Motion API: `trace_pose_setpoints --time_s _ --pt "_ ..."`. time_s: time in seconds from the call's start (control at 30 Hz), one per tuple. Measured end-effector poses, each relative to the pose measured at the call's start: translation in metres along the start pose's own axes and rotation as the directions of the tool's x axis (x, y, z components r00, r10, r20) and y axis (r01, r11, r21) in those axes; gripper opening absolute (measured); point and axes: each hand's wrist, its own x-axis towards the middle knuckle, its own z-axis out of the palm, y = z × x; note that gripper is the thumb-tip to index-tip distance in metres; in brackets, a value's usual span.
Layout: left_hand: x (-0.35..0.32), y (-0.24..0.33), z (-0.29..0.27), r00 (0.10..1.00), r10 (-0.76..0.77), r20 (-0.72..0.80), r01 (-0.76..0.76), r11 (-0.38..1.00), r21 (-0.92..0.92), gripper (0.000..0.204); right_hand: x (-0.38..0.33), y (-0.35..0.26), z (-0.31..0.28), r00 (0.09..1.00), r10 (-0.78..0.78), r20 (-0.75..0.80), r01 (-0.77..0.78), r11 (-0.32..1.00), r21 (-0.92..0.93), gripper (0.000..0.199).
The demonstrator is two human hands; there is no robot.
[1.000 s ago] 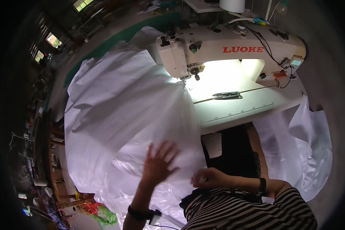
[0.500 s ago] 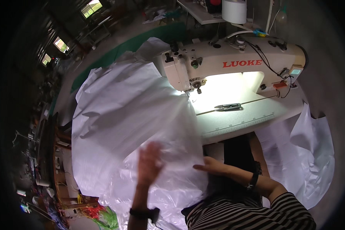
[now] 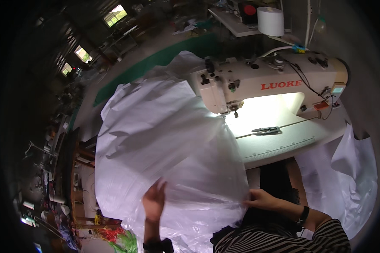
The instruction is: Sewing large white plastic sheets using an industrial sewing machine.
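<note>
A large white plastic sheet (image 3: pixel 169 139) is spread over the left part of the sewing table and hangs down toward my lap. Its far right part runs in under the needle area of a white sewing machine (image 3: pixel 274 80), whose lamp is lit. My left hand (image 3: pixel 153 202) is on the near part of the sheet, fingers bent together and pinching it. At the sheet's right edge, just off the table's front, my right hand (image 3: pixel 262 199) grips the material between thumb and fingers. Metal thread snips (image 3: pixel 266 130) lie on the machine bed, apart from both hands.
Another white sheet (image 3: pixel 354 181) hangs at the right of the table. A white cylinder (image 3: pixel 270 21) stands on a shelf behind the machine. Green cloth (image 3: pixel 152 63) lies beyond the sheet. Red and green strands (image 3: pixel 124 240) are at lower left, near a wooden frame (image 3: pixel 76 181).
My left hand has moved down and toward me across the sheet, its fingers closing. My right hand has closed on the sheet's edge. The whole view has shifted slightly.
</note>
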Motion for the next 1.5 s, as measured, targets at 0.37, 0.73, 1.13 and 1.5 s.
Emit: trace_pose_setpoints --time_s 0.37,0.73,1.13,1.5 --pt "0.024 -0.034 -0.083 0.959 -0.169 -0.228 0.242 0.908 0.343 0.065 0.028 -0.021 0.0 0.99 -0.097 -0.101 0.098 0.995 0.006 0.027" --pt "0.073 0.059 -0.259 0.968 0.237 0.08 -0.25 0.913 0.322 0.027 0.035 -0.019 0.001 0.982 -0.14 -0.125 0.123 0.983 -0.135 0.021" --pt "-0.064 0.162 0.033 -0.156 0.881 0.447 0.771 0.392 -0.502 0.066 -0.032 -0.044 -0.026 0.924 -0.251 -0.29 0.147 0.93 -0.337 0.038" --pt "0.086 0.161 -0.008 0.871 0.489 0.058 -0.465 0.855 -0.229 0.04 -0.028 -0.03 0.02 0.995 0.099 0.006 -0.063 0.588 0.806 0.049"
